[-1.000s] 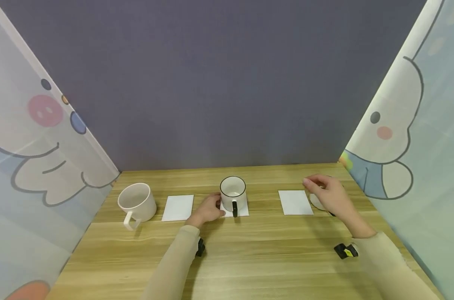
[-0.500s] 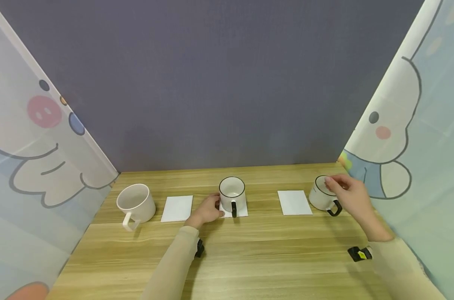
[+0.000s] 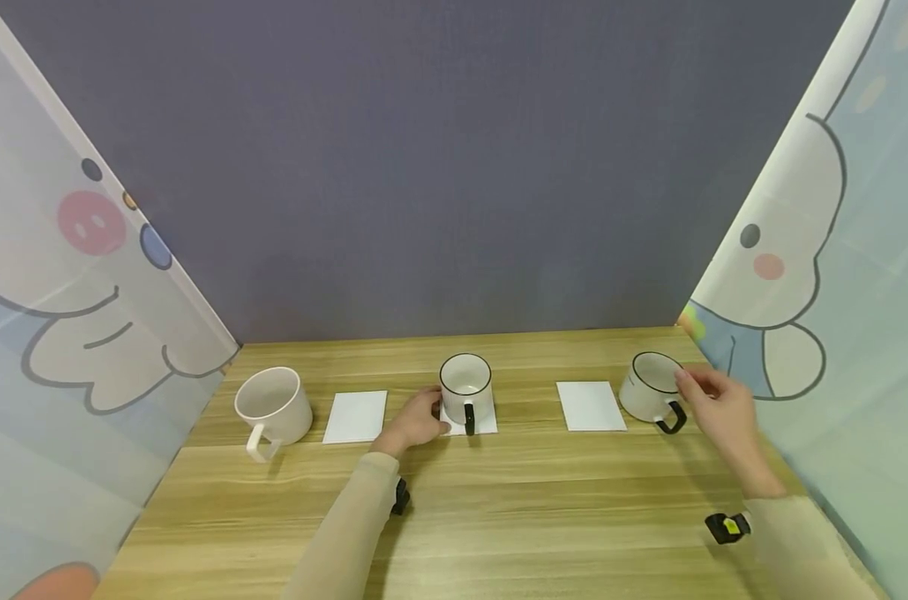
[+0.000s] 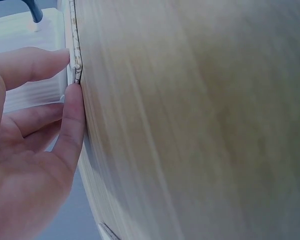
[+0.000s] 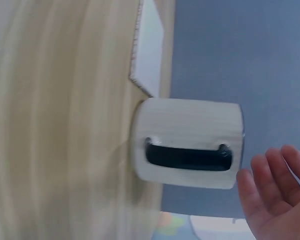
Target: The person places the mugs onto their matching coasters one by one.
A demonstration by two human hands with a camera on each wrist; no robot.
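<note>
A white mug (image 3: 465,385) with a dark rim and black handle stands upright on a white corrugated cardboard square (image 3: 488,425) at the middle of the table. From its left side, my left hand (image 3: 412,420) grips the square's corner, thumb and a fingertip (image 4: 74,95) at its edge. My other left fingers lie beside the mug's base. A similar black-handled mug (image 3: 640,402) stands on bare wood at the right, handle toward the front right. My right hand (image 3: 722,410) hovers beside its rim, fingers loosely bent and holding nothing; in the right wrist view they are apart from the mug.
A wider white mug (image 3: 289,418) with a white handle stands at the far left of the wooden table (image 3: 499,517). White squares lie between the mugs, one left (image 3: 356,416) and one right (image 3: 591,406). A dark panel (image 3: 454,167) rises behind; printed curtains (image 3: 866,317) flank the sides.
My right hand has moved rightward, from in front of the right mug to beside its rim, uncovering that mug. My left hand and the middle mug have stayed in place.
</note>
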